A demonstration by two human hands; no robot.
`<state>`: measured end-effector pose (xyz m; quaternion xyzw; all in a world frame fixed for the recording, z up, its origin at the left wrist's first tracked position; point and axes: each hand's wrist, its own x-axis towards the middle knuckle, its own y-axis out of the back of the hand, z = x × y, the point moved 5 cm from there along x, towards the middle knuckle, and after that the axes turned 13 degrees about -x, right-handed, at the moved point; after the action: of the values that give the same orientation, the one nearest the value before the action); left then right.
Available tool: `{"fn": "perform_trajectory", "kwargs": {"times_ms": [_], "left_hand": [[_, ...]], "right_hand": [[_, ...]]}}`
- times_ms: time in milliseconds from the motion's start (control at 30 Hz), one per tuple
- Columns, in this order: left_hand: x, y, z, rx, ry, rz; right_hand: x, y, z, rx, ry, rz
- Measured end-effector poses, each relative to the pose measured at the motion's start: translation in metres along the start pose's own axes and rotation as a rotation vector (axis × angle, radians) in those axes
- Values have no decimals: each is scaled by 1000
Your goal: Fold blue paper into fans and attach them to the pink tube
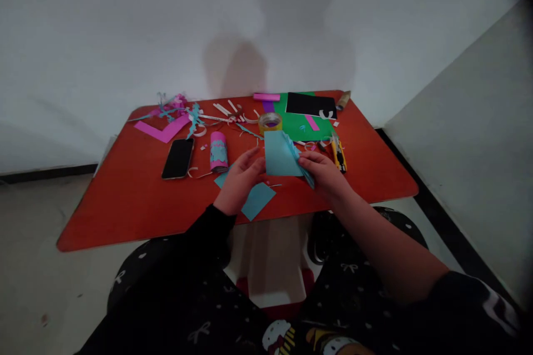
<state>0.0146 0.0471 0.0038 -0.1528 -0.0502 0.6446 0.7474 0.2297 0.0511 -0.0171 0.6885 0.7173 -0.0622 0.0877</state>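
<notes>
Above the front of the table, my right hand [322, 171] pinches a light-blue sheet of paper [283, 154] by its right side. That side is folded over and has a jagged, wavy edge. My left hand [241, 177] is at the sheet's left edge, thumb and fingers apart; its thumb tip is at or against the paper. Below the hands, another blue paper piece [259, 199] lies on the table, partly hidden by my left hand. A pink and blue paper-wrapped tube [219, 152] stands left of that hand.
On the red table [125, 194] lie a phone [178, 158], a tape roll [270, 121], a yellow-handled cutter [338, 154], a black sheet [310, 104], green paper [295, 126] and a pink strip [164, 130]. Paper scraps [177, 105] are heaped at the back left.
</notes>
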Motion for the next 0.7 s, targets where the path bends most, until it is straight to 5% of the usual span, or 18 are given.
{"fn": "perform_trajectory", "kwargs": {"times_ms": [167, 333, 467, 567, 700], "left_hand": [[-6, -8, -4, 224, -50, 13], [-6, -4, -15, 286, -15, 25], [-5, 0, -8, 547, -262, 114], [-5, -15, -10, 865, -405, -76], [-8, -36, -28, 1103, -362, -402]], "right_hand": [[1, -16, 1, -157, 45, -56], [9, -10, 2, -336, 74, -79], [16, 8, 2, -580, 136, -87], [16, 15, 3, -923, 203, -90], [8, 16, -2, -1211, 308, -99]]}}
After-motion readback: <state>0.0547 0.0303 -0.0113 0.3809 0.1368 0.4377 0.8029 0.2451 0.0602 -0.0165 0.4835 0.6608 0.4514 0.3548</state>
